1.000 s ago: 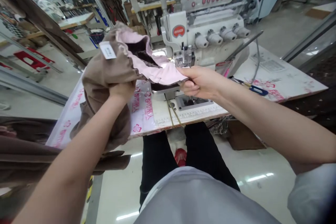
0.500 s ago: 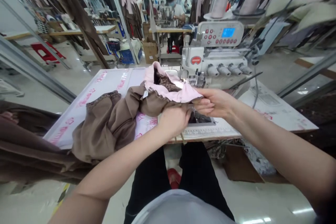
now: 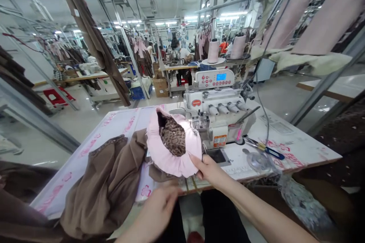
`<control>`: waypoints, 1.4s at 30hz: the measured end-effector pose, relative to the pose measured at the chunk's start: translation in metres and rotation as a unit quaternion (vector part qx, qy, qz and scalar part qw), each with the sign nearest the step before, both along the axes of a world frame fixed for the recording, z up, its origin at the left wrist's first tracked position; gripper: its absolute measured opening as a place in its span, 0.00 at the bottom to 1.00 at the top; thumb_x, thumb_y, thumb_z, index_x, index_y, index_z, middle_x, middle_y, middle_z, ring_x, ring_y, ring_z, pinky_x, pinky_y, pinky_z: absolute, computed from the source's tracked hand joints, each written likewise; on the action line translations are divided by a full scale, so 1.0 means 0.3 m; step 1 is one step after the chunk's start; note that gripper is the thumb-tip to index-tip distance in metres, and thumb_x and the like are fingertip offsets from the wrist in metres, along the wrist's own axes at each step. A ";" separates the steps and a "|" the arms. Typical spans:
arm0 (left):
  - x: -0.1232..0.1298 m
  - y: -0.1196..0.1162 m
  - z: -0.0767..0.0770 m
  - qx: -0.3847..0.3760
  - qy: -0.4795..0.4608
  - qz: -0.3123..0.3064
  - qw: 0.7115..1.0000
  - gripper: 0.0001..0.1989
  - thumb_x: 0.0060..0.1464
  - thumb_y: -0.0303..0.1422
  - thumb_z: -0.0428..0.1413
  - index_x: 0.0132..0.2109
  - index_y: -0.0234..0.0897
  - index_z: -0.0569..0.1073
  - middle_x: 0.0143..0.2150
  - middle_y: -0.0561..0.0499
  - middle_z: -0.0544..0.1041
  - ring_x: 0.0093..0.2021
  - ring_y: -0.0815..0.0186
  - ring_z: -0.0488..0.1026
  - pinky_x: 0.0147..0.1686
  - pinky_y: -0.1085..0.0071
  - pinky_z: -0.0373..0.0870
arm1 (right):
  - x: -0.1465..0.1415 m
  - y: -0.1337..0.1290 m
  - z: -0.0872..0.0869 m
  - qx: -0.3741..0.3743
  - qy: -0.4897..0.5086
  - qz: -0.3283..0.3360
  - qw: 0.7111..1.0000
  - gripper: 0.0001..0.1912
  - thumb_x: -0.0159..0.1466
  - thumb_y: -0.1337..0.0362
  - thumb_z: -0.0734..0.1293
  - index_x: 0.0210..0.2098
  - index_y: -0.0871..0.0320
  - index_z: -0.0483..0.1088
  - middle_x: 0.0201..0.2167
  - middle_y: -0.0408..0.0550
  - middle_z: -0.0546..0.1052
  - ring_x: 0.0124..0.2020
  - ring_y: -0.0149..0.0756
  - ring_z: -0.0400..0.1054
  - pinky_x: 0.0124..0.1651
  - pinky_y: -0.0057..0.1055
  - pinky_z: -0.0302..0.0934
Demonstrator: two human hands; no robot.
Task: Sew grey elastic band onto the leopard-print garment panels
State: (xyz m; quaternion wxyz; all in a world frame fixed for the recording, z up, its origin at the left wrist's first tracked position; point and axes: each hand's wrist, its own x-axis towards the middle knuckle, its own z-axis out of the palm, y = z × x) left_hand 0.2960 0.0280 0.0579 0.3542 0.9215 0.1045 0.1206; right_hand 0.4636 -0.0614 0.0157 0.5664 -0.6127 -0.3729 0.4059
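Head view: soft pink band (image 3: 171, 155) pinched at the machine

Light, limp cloth by the look of it, likely to stretch and slump rather than hold a shape. The rolled edge of the pink band seems the surest place to take hold, and the right hand (image 3: 209, 171) is shut on that edge between thumb and fingers. The band forms a rounded, open loop just ahead of that hand, with a leopard-print lining (image 3: 172, 136) showing in its mouth. A brown garment (image 3: 102, 186) runs from the band toward the left hand (image 3: 156, 212) and lies in loose, heavy-looking folds beyond it. That hand is low and near the cloth, its fingers slightly curled; whether it grips anything, I cannot tell.

Just ahead of the right hand stands a white overlock sewing machine (image 3: 212, 110), with thread cones (image 3: 213, 51) above and beyond it. All of this rests on a white worktable (image 3: 293, 152) printed in pink.
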 end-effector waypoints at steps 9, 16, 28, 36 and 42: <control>0.172 0.087 0.061 -0.115 0.009 -0.012 0.993 0.13 0.57 0.40 0.46 0.36 0.35 0.68 0.29 0.51 0.70 0.27 0.67 0.66 0.27 0.72 0.63 | 0.063 -0.015 0.002 -0.027 -0.022 0.046 0.998 0.30 0.59 0.40 0.58 0.16 0.60 0.59 0.10 0.38 0.58 0.13 0.23 0.49 0.17 0.23 0.41; 0.011 -0.045 0.042 0.019 0.080 -0.183 0.980 0.18 0.58 0.39 0.45 0.22 0.36 0.61 0.21 0.54 0.62 0.24 0.70 0.59 0.31 0.72 0.59 | 0.002 -0.061 -0.009 -0.012 0.011 0.068 0.998 0.29 0.55 0.39 0.61 0.19 0.61 0.61 0.14 0.38 0.59 0.16 0.23 0.50 0.19 0.23 0.44; 0.102 0.134 -0.065 0.071 -0.025 0.185 0.980 0.09 0.53 0.33 0.50 0.41 0.36 0.68 0.40 0.45 0.72 0.45 0.59 0.69 0.46 0.63 0.64 | -0.164 -0.160 -0.046 0.029 0.015 0.075 0.997 0.28 0.62 0.42 0.54 0.21 0.61 0.60 0.15 0.39 0.58 0.16 0.23 0.50 0.18 0.22 0.44; 0.093 0.218 0.017 0.207 -0.002 0.218 0.954 0.08 0.49 0.25 0.44 0.36 0.37 0.64 0.34 0.49 0.70 0.36 0.61 0.68 0.36 0.68 0.63 | -0.121 -0.139 -0.047 0.012 0.023 0.058 0.998 0.29 0.61 0.41 0.55 0.20 0.61 0.60 0.15 0.40 0.60 0.17 0.24 0.53 0.19 0.22 0.47; 0.152 0.247 0.028 0.246 -0.061 0.241 0.937 0.10 0.47 0.26 0.47 0.39 0.35 0.65 0.37 0.46 0.69 0.41 0.57 0.67 0.40 0.65 0.63 | -0.059 -0.089 -0.044 0.033 0.013 0.062 0.997 0.29 0.61 0.42 0.55 0.19 0.61 0.60 0.14 0.40 0.61 0.17 0.24 0.54 0.19 0.22 0.48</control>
